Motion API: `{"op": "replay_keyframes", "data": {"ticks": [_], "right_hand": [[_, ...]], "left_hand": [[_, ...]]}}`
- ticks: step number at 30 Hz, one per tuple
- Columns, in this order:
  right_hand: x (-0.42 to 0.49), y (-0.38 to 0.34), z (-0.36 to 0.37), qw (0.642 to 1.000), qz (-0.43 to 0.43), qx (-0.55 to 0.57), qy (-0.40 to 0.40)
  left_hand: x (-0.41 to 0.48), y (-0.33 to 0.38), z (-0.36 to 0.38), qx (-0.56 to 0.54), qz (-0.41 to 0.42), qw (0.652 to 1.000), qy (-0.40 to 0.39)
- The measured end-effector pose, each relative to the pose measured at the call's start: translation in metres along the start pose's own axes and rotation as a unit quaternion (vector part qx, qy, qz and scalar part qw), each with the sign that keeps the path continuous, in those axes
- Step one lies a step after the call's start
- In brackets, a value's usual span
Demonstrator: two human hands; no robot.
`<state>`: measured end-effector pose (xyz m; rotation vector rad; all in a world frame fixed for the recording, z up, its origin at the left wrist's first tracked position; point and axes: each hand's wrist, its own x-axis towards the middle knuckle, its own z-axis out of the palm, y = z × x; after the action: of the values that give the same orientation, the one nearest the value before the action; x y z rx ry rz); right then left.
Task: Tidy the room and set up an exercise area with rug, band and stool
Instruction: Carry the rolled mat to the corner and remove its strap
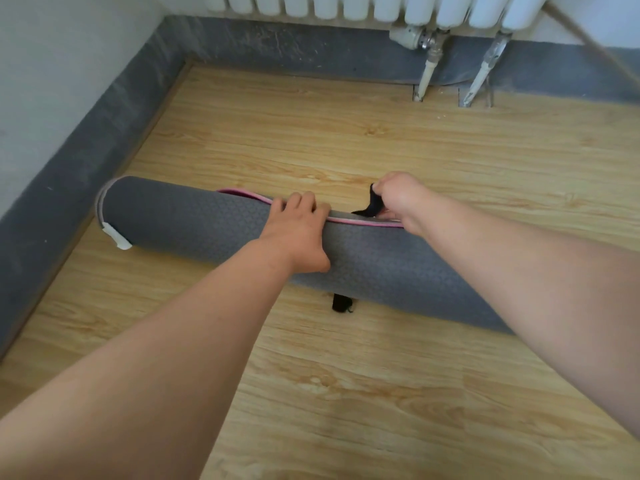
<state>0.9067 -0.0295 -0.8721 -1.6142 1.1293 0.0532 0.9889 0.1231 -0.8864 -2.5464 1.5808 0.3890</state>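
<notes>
Rug (194, 220): rolled, grey, mid-frame on floor (381, 393). Our left hand (298, 233) presses flat on top; right hand (398, 199) pinches black strap (374, 204) at its far edge. Radiator (381, 6) at top.

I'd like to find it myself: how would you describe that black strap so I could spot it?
Start at the white radiator, then come down the wooden floor to the rolled grey mat. The black strap rises from the mat's top edge, pinched in the right hand; it is the only black thing there.
</notes>
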Motion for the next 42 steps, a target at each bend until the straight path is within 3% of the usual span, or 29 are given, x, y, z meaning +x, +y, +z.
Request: {"op": "replay_keyframes", "data": {"ticks": [4,8,11,16,21,24,26,27,29,32,40,42], "right_hand": [[-0.005,-0.003,0.013,0.976,-0.065,-0.206,-0.035],[-0.009,0.001,0.024,0.921,-0.076,-0.38,-0.041],[-0.011,-0.001,0.018,0.906,-0.05,-0.419,-0.03],[-0.021,-0.012,0.021,0.891,-0.018,-0.453,-0.027],[-0.024,-0.008,0.018,0.93,0.016,-0.368,-0.001],[-0.015,-0.009,0.007,0.949,-0.012,-0.314,0.003],[-0.013,-0.014,-0.003,0.996,0.019,-0.077,0.034],[-0.012,-0.017,-0.008,0.998,0.028,0.05,0.038],[-0.013,-0.027,-0.024,0.98,0.026,0.183,0.078],[-0.014,-0.037,-0.04,0.951,0.019,0.295,0.093],[0.001,-0.002,-0.054,0.964,0.002,0.263,0.034],[-0.001,-0.005,-0.059,0.944,-0.004,0.329,-0.014]], "left_hand": [[-0.004,0.006,0.001,0.08,0.038,0.995,-0.043],[-0.009,0.0,0.007,0.023,0.03,0.996,-0.087],[-0.013,-0.002,0.011,0.044,0.037,0.994,-0.092],[-0.024,-0.008,0.016,0.077,0.071,0.994,-0.032],[-0.026,-0.002,0.017,0.101,0.066,0.993,0.006],[-0.025,0.0,0.017,0.11,0.058,0.992,0.032],[-0.022,-0.001,0.015,0.117,0.046,0.991,0.052],[-0.019,-0.002,0.013,0.124,0.038,0.99,0.06],[-0.013,-0.005,0.013,0.133,0.021,0.988,0.072],[-0.004,-0.008,0.015,0.143,-0.001,0.986,0.089],[0.018,-0.005,0.013,0.116,-0.035,0.991,0.057],[0.013,-0.005,0.015,0.107,-0.04,0.992,0.049]]}}
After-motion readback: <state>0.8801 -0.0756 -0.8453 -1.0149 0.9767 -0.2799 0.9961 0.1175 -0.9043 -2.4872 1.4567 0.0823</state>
